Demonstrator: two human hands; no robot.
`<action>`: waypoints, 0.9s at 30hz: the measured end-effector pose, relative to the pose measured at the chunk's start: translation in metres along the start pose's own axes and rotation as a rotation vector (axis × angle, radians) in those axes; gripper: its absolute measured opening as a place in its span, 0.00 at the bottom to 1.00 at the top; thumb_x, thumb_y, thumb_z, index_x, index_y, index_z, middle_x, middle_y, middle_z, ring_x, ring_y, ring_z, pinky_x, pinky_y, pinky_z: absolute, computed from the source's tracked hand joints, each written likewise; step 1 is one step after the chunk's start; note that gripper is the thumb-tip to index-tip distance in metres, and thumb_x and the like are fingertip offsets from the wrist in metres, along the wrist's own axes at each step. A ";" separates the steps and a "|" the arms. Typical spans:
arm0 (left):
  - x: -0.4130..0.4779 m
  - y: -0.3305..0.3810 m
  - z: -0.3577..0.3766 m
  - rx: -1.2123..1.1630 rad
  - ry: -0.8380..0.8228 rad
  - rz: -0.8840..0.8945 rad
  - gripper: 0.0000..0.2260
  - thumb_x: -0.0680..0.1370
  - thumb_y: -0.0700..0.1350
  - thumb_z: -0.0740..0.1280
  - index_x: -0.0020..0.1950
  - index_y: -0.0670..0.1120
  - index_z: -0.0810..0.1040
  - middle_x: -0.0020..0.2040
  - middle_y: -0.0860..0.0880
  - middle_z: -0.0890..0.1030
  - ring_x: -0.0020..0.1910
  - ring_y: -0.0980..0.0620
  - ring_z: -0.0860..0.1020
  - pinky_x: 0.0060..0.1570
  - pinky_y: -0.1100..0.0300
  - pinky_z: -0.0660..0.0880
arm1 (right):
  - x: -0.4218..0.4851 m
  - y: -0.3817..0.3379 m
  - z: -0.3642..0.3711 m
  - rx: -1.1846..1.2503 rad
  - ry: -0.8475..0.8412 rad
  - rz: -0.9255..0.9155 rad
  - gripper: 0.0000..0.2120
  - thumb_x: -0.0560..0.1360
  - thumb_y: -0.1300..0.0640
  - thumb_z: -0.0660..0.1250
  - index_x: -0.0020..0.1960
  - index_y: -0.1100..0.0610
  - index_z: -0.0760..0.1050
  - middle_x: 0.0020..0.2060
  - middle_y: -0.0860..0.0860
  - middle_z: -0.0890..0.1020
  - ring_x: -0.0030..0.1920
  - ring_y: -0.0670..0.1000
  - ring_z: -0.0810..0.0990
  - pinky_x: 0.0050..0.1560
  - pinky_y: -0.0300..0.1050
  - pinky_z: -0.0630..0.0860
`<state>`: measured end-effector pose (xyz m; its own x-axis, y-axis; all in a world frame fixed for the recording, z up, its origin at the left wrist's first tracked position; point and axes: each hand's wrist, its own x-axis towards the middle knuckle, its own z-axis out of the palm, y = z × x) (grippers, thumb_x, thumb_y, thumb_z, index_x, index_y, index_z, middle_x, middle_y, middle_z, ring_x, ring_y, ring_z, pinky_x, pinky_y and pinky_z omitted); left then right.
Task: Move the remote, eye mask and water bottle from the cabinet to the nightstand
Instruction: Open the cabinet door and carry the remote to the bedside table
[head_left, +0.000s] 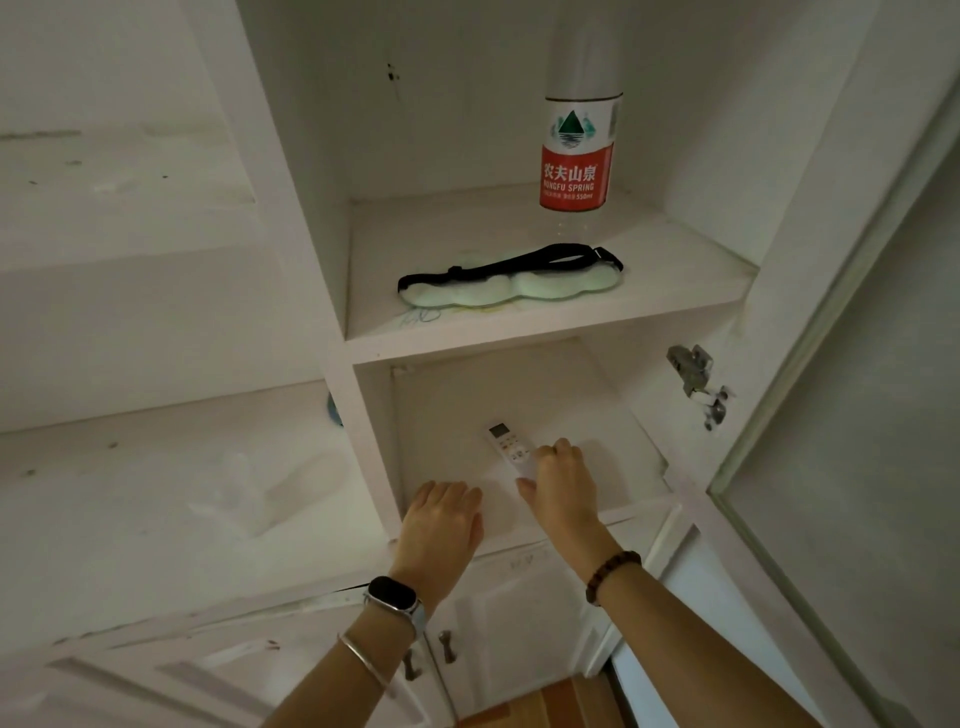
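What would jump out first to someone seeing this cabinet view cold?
The water bottle with its red label stands upright at the back of the upper shelf, with the eye mask and its black strap lying in front of it. On the shelf below, the right hand closes around the white remote, while the left hand rests flat beside it.

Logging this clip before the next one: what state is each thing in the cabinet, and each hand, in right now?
Water bottle: upright, at the back of the upper shelf.
Eye mask: flat on the upper shelf, strap on top, in front of the bottle.
Remote: on the lower shelf, under the right hand.
Right hand: closing on the remote.
Left hand: flat on the lower shelf, holding nothing.
Cabinet door: open.
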<state>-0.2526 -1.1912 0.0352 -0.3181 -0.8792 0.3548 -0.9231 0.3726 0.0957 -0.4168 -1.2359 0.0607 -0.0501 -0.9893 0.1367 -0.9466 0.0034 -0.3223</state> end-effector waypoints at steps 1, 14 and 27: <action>-0.001 -0.001 0.003 0.007 0.010 0.009 0.07 0.74 0.44 0.65 0.50 0.46 0.79 0.45 0.49 0.82 0.44 0.49 0.80 0.57 0.51 0.76 | 0.000 0.000 0.001 0.005 -0.004 0.002 0.19 0.73 0.50 0.71 0.56 0.62 0.76 0.53 0.55 0.76 0.54 0.52 0.75 0.48 0.42 0.77; -0.013 0.002 0.018 0.009 0.000 -0.012 0.13 0.74 0.47 0.64 0.57 0.45 0.79 0.54 0.47 0.81 0.52 0.48 0.80 0.59 0.50 0.76 | 0.000 0.001 0.004 0.041 -0.014 0.027 0.17 0.75 0.50 0.70 0.56 0.63 0.75 0.54 0.55 0.75 0.56 0.53 0.74 0.49 0.42 0.76; -0.013 0.028 -0.023 -0.344 0.073 -0.184 0.18 0.80 0.41 0.61 0.70 0.43 0.68 0.61 0.46 0.76 0.58 0.48 0.76 0.58 0.59 0.72 | -0.068 0.023 -0.044 0.218 0.143 -0.043 0.20 0.72 0.52 0.72 0.60 0.58 0.74 0.53 0.52 0.77 0.51 0.51 0.77 0.44 0.39 0.79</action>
<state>-0.2689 -1.1621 0.0549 -0.1269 -0.9216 0.3668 -0.8328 0.2998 0.4653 -0.4492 -1.1617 0.0851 -0.0703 -0.9573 0.2804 -0.8586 -0.0851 -0.5055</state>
